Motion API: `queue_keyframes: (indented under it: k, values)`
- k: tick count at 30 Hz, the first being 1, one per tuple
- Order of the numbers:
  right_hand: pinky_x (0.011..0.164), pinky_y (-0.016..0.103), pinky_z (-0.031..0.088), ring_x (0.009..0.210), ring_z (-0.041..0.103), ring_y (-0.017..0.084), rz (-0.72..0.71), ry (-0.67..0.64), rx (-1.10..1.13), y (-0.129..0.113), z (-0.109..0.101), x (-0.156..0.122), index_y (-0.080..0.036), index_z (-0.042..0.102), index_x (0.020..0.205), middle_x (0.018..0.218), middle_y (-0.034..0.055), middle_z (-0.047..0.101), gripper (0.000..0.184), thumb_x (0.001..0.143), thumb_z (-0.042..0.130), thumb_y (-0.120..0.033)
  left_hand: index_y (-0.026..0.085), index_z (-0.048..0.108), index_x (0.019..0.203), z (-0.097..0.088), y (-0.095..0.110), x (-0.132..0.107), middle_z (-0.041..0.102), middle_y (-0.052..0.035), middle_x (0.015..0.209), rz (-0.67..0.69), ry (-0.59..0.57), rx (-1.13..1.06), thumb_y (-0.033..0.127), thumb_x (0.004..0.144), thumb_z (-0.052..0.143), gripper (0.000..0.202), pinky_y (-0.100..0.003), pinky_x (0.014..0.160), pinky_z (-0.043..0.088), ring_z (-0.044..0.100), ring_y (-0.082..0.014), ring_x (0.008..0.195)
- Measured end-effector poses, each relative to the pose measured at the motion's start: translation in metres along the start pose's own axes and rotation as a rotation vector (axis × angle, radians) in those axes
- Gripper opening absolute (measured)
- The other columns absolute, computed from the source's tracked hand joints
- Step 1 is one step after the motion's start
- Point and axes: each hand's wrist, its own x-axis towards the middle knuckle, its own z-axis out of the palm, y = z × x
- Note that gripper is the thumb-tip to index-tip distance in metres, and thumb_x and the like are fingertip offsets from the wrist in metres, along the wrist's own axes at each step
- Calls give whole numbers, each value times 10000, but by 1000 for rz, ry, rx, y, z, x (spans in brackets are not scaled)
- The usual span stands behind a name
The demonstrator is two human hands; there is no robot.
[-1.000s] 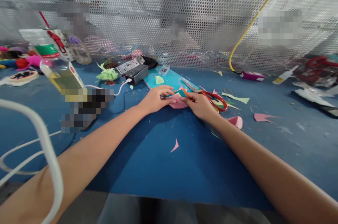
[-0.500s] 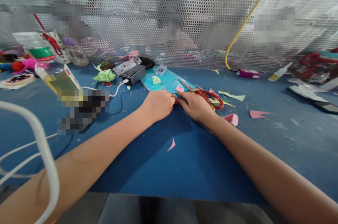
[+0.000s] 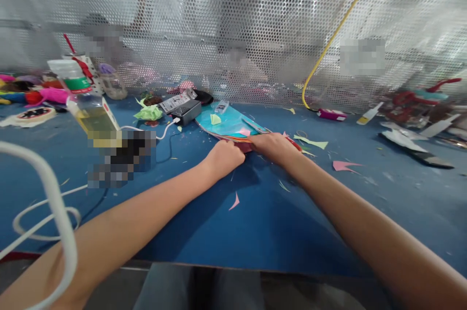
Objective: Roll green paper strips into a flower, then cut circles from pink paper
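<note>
Your left hand is curled closed on the near edge of the stack of coloured paper with a bright blue top sheet, seemingly to bend that edge up and bare the orange and reddish layers. Your right hand lies over the same edge, close by, perhaps steadying it; its fingertips are hidden, so I cannot tell whether it grips. The stack lies ahead of you on the blue tabletop. The red-handled metal scissors rest partly on it, the handle half behind your right hand, likely left within reach. A small pale green paper scrap sits on the blue sheet; a thin pink paper sliver lies nearer you, apart, probably an offcut.
</note>
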Motion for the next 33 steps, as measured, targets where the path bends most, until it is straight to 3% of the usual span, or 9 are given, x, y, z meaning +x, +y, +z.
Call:
queue_keyframes:
  k: [5,10,13,17,22,27,33]
  values:
    - [692,322,491,782,663,184,-47,-12,-121,5,-11,9,-115,625,1043,863,75,700,197,923,470,-142,95,659,883,0,-2,-3,686,-81,832,-13,-62,-9,150,875,542,129,-313,681,517,654,-182,803]
    - [694,334,501,736,646,156,-35,5,-115,-2,-11,8,-133,602,1097,838,31,679,237,962,437,-235,104,612,972,-3,-3,-9,648,-54,927,-55,-100,-73,284,887,558,206,-338,737,536,630,-150,817]
    - [641,315,458,752,648,195,-12,33,-46,-2,-9,7,-135,621,1107,844,84,695,264,950,423,-211,97,667,867,-7,-4,-14,686,-88,844,-115,-57,-145,196,884,533,168,-322,701,514,652,-187,818]
    - [612,264,392,765,635,187,-50,53,137,13,-5,11,-230,651,1084,874,55,708,268,894,464,-202,129,719,793,-10,-10,-21,719,-120,805,-266,44,-280,307,887,488,307,-306,634,481,676,-227,777]
    - [610,241,380,706,585,157,-108,46,405,31,4,23,-223,672,825,746,-7,659,219,857,460,-267,185,720,891,-4,-24,-22,738,-50,871,-391,167,-495,272,907,455,279,-252,664,473,667,-151,773]
    - [541,245,331,562,454,134,-110,20,626,35,15,29,-206,519,575,551,-39,452,334,826,445,-413,189,725,843,1,-35,-19,737,-40,878,-462,254,-617,299,874,535,221,-262,689,464,653,-153,793]
    - [518,257,297,521,332,113,-92,-52,797,39,27,30,-216,376,538,551,-53,306,434,768,440,-579,222,738,813,4,-38,-19,734,-18,802,-491,248,-677,334,833,600,179,-257,627,431,642,-155,729]
